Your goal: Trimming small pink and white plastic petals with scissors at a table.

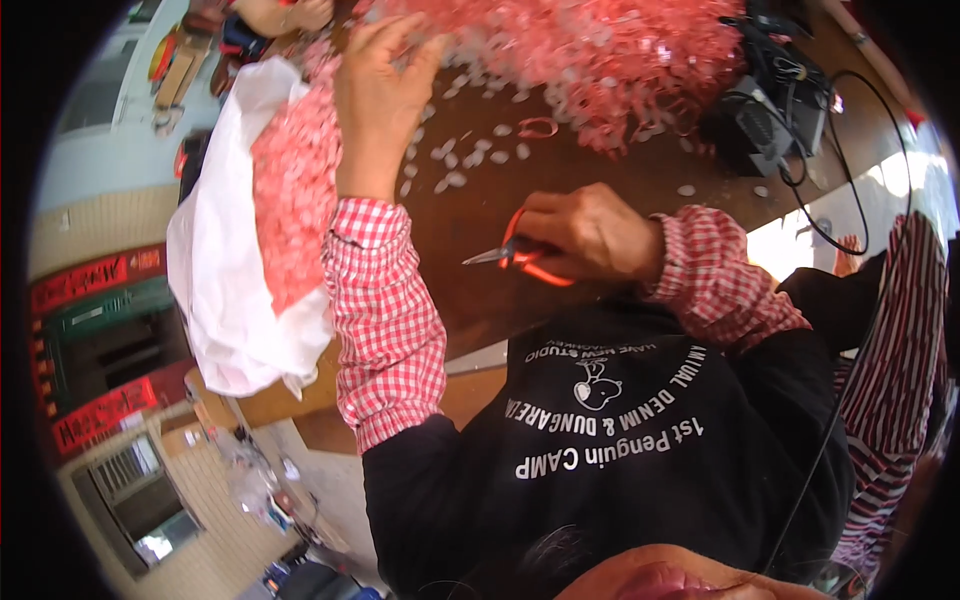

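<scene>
My left hand (383,105) reaches to the near left edge of a big heap of pink translucent plastic pieces (600,60). Its thumb and fingers are apart, and I make out nothing between them. In my right hand (592,232), over the brown table (450,320), is a pair of small scissors (535,268) with orange handles and short pointed metal blades. The blades point left, away from the heap. Small whitish oval bits (480,155) lie scattered between the heap and my hands, with one loose pink loop (538,127) among them.
A white sack (225,250) full of pink pieces stands left of my left forearm. At the right of the table sits a black boxy device (745,125) with looping cables. Another person's hand (300,15) shows at the top left, and a striped sleeve or garment (895,400) at the right.
</scene>
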{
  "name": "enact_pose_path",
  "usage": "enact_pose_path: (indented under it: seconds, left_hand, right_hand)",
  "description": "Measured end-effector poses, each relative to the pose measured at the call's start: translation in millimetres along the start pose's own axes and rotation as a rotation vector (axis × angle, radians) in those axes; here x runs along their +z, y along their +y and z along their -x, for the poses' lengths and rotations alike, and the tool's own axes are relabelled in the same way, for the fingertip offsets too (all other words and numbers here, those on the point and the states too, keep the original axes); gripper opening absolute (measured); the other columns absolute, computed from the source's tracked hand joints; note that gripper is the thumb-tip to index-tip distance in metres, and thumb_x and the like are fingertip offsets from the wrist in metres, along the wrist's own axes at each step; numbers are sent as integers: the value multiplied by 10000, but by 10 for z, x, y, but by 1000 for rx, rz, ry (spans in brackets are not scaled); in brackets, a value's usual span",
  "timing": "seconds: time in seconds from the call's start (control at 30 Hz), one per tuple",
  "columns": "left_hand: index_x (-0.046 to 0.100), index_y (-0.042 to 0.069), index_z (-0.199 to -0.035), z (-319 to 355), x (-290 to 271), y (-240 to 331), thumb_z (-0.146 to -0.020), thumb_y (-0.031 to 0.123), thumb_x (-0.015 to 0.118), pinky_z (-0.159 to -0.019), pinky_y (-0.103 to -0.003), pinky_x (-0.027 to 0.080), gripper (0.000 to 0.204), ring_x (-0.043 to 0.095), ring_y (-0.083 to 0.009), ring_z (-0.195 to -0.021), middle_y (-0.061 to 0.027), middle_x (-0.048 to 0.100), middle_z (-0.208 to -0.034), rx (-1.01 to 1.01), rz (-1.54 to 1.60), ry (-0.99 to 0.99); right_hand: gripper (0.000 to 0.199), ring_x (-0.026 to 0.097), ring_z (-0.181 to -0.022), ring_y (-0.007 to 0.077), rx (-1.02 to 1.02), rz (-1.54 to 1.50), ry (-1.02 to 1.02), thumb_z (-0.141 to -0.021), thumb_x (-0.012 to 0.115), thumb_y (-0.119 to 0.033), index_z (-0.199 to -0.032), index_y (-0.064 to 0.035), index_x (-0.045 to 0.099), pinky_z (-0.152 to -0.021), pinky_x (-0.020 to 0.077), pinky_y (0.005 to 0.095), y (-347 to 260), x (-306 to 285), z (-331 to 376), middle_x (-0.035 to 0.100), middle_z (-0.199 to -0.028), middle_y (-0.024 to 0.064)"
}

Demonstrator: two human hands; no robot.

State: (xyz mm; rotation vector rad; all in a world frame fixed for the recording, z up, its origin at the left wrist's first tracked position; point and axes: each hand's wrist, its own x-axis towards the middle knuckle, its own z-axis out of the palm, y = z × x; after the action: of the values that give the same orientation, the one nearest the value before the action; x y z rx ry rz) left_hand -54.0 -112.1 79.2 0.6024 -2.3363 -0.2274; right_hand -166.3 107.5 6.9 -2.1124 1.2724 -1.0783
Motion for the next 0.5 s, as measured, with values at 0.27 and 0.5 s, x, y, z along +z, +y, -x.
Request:
enact_pose_path:
  seconds: [0.27, 0.5]
  left_hand:
    - [685, -9, -1029, 710, -722, 64, -860, 129, 699, -728, -247, 492, 218, 614, -114, -814, -67, 680, -947, -301, 59, 532]
    - [656, -28, -1077, 1052, -463, 38, -914, 173, 650, -731, -234, 497, 259, 592, -106, -843, -81, 664, -990, -425, 221, 769]
  right_hand:
    - [209, 616, -710, 306, -97, 172, 202, -789, 719, -208, -918, -59, 649, -589, 488, 388, 272, -85, -600, 616, -803, 112]
    - [254, 654, -718, 313, 143, 259, 139, -856, 635, -318, -908, -71, 660, -623, 520, 406, 476, 358, -1431, 659, -801, 104]
